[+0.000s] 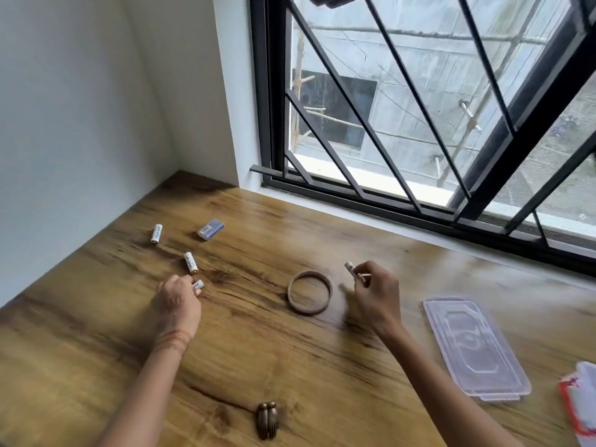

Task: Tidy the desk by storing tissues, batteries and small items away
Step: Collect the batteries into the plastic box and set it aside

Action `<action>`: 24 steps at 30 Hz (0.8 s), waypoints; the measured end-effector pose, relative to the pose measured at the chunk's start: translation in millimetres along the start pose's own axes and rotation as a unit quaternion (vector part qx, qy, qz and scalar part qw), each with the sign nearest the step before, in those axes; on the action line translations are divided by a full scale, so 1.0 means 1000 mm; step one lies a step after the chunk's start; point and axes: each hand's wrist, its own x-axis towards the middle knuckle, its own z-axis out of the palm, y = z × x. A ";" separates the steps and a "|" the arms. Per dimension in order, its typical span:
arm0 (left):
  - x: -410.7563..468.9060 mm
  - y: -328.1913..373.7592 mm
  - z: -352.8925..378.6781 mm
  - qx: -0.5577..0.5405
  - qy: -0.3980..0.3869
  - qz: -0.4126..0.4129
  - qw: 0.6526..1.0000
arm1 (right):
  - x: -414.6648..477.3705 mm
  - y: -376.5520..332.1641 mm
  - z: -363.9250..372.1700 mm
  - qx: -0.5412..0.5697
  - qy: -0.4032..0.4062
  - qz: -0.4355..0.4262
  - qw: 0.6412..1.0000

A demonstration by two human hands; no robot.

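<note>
Two hands are out over the desk point(290, 366) on my feed, and each one has a battery. The left hand point(177, 304) is knuckles-up, its fingers curled down and pinching the left battery point(197, 285). The battery's white end pokes out past the fingertips, low at the wood. I cannot tell whether it is lifted or resting on the surface. The right hand point(375, 295) grips the right battery point(349, 267) between thumb and fingers, with the free end angled up and away to the left.

Just beyond the left fingertips I see the middle battery point(191, 262) lying on the desk, close to the held one but apart from it. Further back, toward the wall, lies the far battery point(156, 233). A small blue box point(210, 229) sits to its right.

Between the hands a ring point(310, 312) lies flat, nearer the right hand. A clear lid point(474, 346) lies flat to the right of that hand, well apart from it. At the right edge a tissue pack point(580, 401), white with red trim, is cut off by the frame. A brown clip point(267, 419) lies near the bottom edge, between the forearms. The window point(419, 108) with black bars runs along the back of the desk.
</note>
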 end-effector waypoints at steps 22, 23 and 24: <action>-0.183 0.215 0.006 -0.529 -0.382 0.031 0.757 | -0.087 0.029 -0.126 0.396 -0.119 0.237 0.879; -0.191 0.223 0.009 -0.527 -0.381 0.034 0.759 | -0.091 0.035 -0.136 0.367 -0.113 0.230 0.894; -0.201 0.232 0.011 -0.521 -0.380 0.041 0.763 | -0.095 0.041 -0.146 0.337 -0.102 0.227 0.908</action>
